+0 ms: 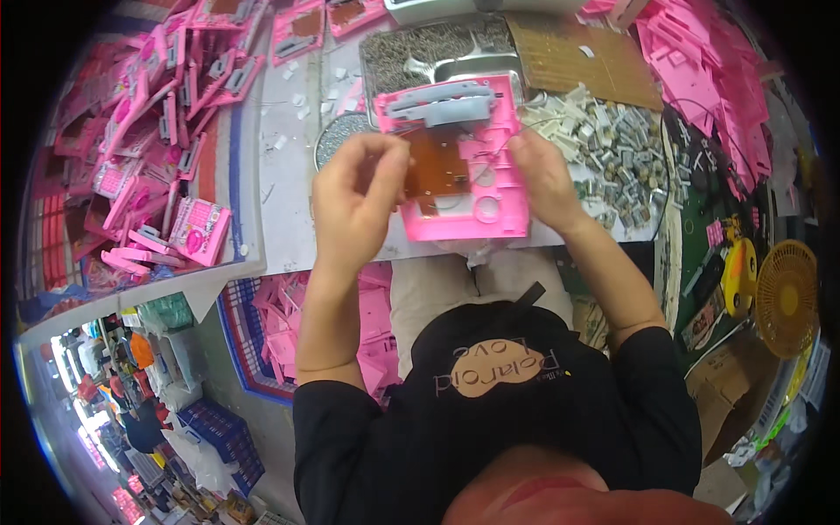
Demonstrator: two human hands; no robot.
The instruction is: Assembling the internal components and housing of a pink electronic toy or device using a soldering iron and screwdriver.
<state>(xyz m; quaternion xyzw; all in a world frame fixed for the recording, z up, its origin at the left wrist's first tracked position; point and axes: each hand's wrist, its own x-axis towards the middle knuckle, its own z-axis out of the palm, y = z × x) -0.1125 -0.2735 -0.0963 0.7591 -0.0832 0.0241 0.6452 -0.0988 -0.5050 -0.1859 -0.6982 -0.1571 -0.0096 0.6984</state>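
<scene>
A pink plastic toy housing [514, 206] is tilted up in front of me at the table's near edge. Inside it sit a brown circuit board [437, 166] and a grey plastic strip [455, 109] along the top. A thin dark wire crosses its right side. My right hand [547, 179] is closed on the housing's right edge. At the left edge of the board, my left hand [354, 192] is closed in a pinch, and whatever lies between its fingertips is too small or hidden to name.
Behind the housing are a metal tray [437, 48] of small screws and a cardboard piece [582, 57]. A round dish [337, 136] stands left. Small metal parts [626, 166] and white parts heap right. Pink housings pile at left [149, 149] and far right [700, 79]. A basket [249, 350] sits below.
</scene>
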